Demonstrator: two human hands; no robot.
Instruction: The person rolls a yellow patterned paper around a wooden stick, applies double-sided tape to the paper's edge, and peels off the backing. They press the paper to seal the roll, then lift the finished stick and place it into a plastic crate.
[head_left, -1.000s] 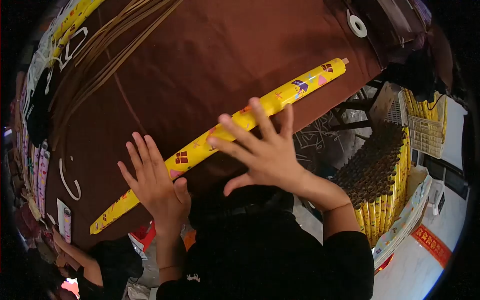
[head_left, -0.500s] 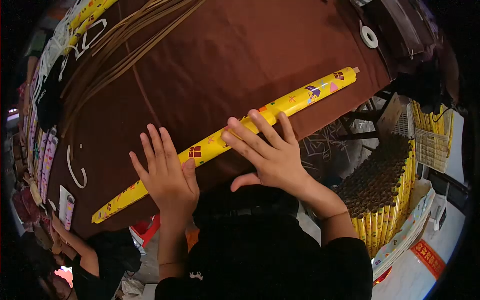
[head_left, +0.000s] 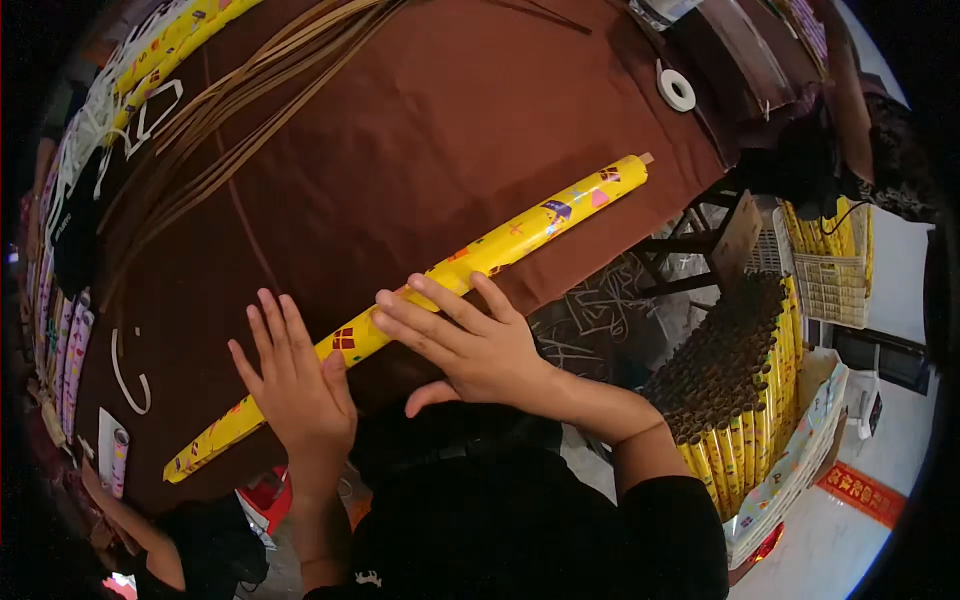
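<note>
A long yellow printed tube (head_left: 525, 228), apparently a paper or film wrap around a thin brown strip, lies diagonally across the brown-covered table (head_left: 480, 110). The strip's tip pokes out of the upper right end, and the lower left end is flattened. My left hand (head_left: 300, 385) rests flat over the lower part of the tube, fingers stretched out. Over the tube's middle lies my right hand (head_left: 475, 345), palm down with fingers spread and thumb out to the side. Neither hand is wrapped round the tube.
Brown strips (head_left: 260, 110) lie at the upper left beside more yellow wraps (head_left: 180, 50). A roll of white tape (head_left: 676, 90) sits at the upper right. On the right, a crate (head_left: 800, 480) holds many upright yellow tubes (head_left: 740, 440). Another person's arm (head_left: 135, 520) is at lower left.
The view has shifted, so table and tube sit further left. My right hand has moved slightly down along the tube, closer to my left hand. Both hands stay flat.
</note>
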